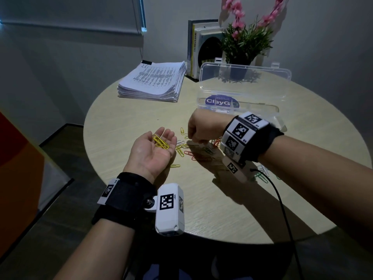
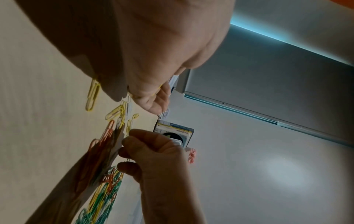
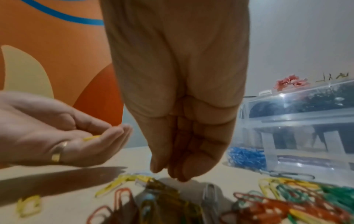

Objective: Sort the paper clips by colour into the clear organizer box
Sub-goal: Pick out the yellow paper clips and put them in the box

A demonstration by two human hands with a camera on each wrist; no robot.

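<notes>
My left hand (image 1: pixel 153 148) lies palm up over the round table (image 1: pixel 129 122), cupping several yellow paper clips (image 1: pixel 160 141); one yellow clip (image 3: pixel 91 138) shows in the palm in the right wrist view. My right hand (image 1: pixel 196 139) hovers knuckles up over the mixed pile of clips (image 1: pixel 193 153), fingers bunched and pointing down (image 3: pixel 178 169). A thin wire loop (image 2: pixel 128 160) shows between its curled fingers. The clear organizer box (image 1: pixel 270 110) stands open behind the right hand, with blue clips (image 3: pixel 247 157) in one compartment.
A stack of printed papers (image 1: pixel 153 81) lies at the back left of the table. Books (image 1: pixel 196 47) and a potted plant (image 1: pixel 244 43) stand behind the box. Green clips (image 1: pixel 260 174) lie by my right forearm, and a black cable (image 1: pixel 282 209) trails off the front edge.
</notes>
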